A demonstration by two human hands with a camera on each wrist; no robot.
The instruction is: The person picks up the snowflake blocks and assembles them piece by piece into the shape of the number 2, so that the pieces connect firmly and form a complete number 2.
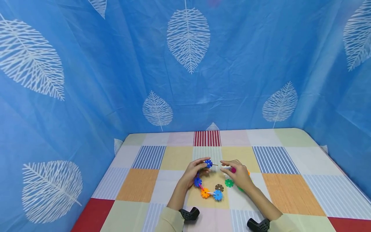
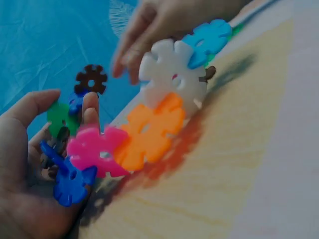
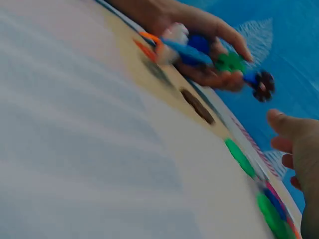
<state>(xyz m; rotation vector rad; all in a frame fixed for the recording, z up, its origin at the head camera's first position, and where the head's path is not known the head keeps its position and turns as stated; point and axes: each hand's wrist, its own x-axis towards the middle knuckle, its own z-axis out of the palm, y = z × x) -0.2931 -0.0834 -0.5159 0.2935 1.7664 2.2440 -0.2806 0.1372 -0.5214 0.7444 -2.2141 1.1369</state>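
Left hand (image 1: 192,171) pinches a green notched plastic disc (image 2: 60,115); right hand (image 1: 240,173) spreads near it; joining likely needs square alignment.

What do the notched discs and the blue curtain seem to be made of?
The notched discs look like smooth moulded plastic, judging by even colour and neat slots. The blue curtain is perhaps thin fabric or plastic sheeting, softly shiny along creases.

The left chain of discs (image 1: 204,192) carries dark blue, pink, orange, white and light blue. Near it are a brown disc (image 1: 219,186) and a green disc (image 1: 229,183). The tablecloth (image 1: 284,193) has red, orange, yellow and pale squares, some striped blue-white or red-white. The far curtain (image 1: 232,80) is blue with white leaves.
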